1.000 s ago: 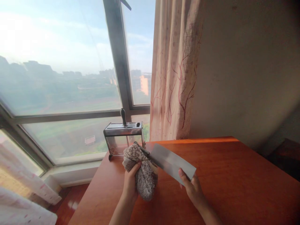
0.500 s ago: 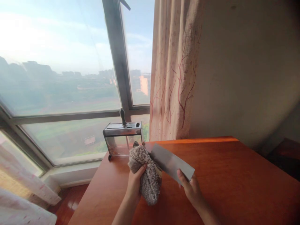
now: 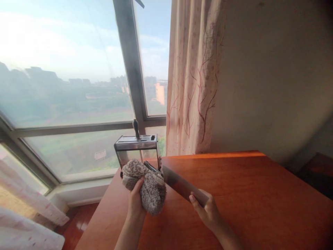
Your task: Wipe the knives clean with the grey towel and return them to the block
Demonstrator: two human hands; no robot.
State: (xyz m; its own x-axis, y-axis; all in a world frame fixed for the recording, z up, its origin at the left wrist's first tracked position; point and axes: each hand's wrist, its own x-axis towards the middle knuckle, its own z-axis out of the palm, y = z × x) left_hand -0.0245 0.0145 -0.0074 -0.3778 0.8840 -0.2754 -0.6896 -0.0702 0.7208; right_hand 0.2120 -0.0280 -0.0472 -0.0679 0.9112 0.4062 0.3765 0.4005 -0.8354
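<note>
Left hand [image 3: 136, 201]: bare, slender, with a slim left thumb [image 3: 137, 185] showing; its other fingers mostly hidden
Right hand [image 3: 208, 210]: bare, with a round-tipped right thumb [image 3: 196, 202]
Left forearm [image 3: 130, 232]: bare, slim, smooth, running off the near edge
Right forearm [image 3: 225, 234]: likewise bare and slim

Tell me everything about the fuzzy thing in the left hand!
The fuzzy thing is speckled grey and looks like soft cloth, bunched into two lumps with a paler edge. A dark, shiny strip shows at its upper right. The left hand grips it, thumb on its near side, over the table. The grey piece in the right hand points at it; I can't tell whether they touch.
</note>
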